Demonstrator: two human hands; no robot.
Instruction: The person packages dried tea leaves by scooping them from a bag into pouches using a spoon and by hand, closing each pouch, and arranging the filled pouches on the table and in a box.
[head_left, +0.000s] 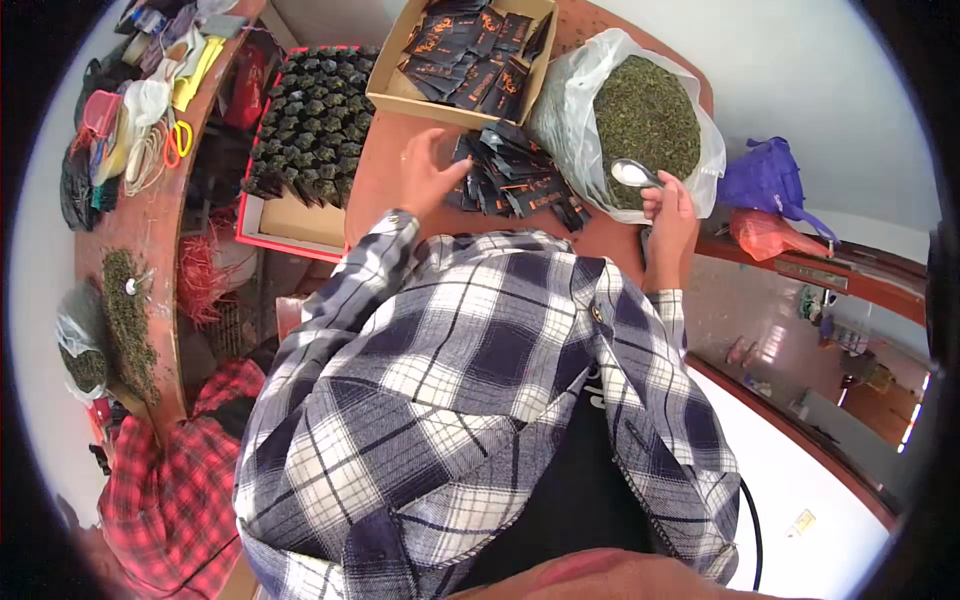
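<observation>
My right hand [672, 212] grips a metal spoon [631, 173] by its dark handle. The spoon's bowl is over the near edge of a clear plastic bag [563, 110] filled with dried green crushed leaves [648, 115]. My left hand [430, 178] has its fingers apart, with the fingertips at the left edge of a loose pile of black sachets [525, 180] with orange print. Whether a fingertip touches a sachet I cannot tell. Behind the pile, a cardboard box [385, 85] holds many more black sachets [470, 55].
A red-edged box [300, 245] at left holds rows of upright black packets [315, 120] with leaves at their tops. A side table [150, 250] carries yellow-orange scissors [178, 145], bags and spilled leaves [130, 310]. Purple [770, 185] and red bags [770, 237] lie right.
</observation>
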